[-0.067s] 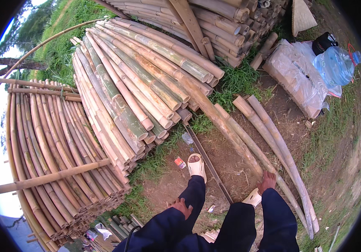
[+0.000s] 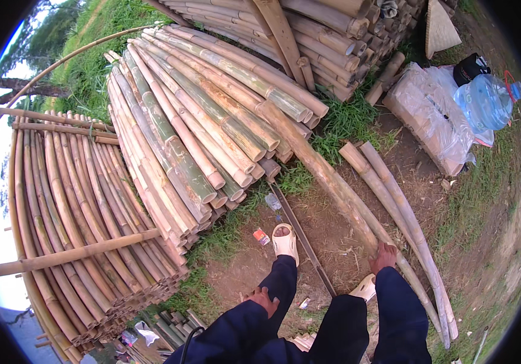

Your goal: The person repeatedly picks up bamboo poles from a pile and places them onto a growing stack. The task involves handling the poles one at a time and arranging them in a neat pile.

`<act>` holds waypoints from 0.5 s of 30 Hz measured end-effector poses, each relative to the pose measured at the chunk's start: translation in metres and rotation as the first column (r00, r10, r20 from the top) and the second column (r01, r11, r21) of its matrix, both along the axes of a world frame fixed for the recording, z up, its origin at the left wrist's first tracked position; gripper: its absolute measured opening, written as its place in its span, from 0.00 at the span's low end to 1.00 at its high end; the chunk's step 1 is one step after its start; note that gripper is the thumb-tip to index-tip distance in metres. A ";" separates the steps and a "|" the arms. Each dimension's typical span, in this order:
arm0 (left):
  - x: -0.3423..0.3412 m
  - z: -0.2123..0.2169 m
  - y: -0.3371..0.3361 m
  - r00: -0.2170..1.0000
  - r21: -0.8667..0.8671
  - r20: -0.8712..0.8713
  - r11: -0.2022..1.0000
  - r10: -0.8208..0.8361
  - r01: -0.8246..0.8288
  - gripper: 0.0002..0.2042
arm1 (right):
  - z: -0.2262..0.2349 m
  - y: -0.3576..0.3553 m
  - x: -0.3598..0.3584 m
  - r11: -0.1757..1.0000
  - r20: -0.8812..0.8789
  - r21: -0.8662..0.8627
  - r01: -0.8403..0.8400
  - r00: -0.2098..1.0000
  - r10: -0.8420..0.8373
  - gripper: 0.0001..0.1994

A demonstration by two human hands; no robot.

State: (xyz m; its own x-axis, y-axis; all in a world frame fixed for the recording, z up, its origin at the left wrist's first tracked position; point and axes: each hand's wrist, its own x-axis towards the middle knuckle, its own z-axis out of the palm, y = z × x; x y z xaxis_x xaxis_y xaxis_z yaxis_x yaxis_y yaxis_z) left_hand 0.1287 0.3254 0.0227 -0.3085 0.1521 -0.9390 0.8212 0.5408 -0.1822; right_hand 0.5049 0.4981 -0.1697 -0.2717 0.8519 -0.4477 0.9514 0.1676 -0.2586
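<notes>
Single head view, fisheye, looking steeply down from standing height; own legs at 6 o'clock, bamboo pile [image 2: 212,127] toward 11 o'clock, edges bent.

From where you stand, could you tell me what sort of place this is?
Probably an outdoor bamboo yard or work site: big stacks of cut bamboo poles lie on bare earth and grass. The right hand rests on a long pole, and the left hand is on the knee.

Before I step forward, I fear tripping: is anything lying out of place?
Yes: a thin dark metal bar lies loose on the dirt between the feet, and litter sits beside the cream sandal.
</notes>
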 end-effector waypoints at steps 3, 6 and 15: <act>-0.018 -0.004 0.001 0.999 0.061 0.026 0.998 0.018 -0.020 0.35 | -0.005 0.089 -0.109 1.000 0.035 0.029 0.006 0.999 -0.007 0.34; -0.031 -0.005 -0.004 0.998 0.065 0.035 0.997 0.046 -0.048 0.34 | -0.001 0.163 -0.230 0.983 -0.056 0.177 0.057 0.997 -0.047 0.31; -0.040 -0.010 -0.004 0.995 0.041 0.042 0.995 0.094 -0.096 0.35 | 0.031 0.131 -0.295 0.911 -0.688 0.209 0.355 0.716 -0.121 0.36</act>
State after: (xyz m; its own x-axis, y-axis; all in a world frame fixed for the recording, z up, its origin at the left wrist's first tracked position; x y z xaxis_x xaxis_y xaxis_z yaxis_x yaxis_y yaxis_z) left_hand 0.0883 0.3216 0.0126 -0.2859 0.1645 -0.9440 0.7718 0.6235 -0.1251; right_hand 0.2100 0.6294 -0.1387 -0.1616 0.9854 0.0534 0.5849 0.1392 -0.7991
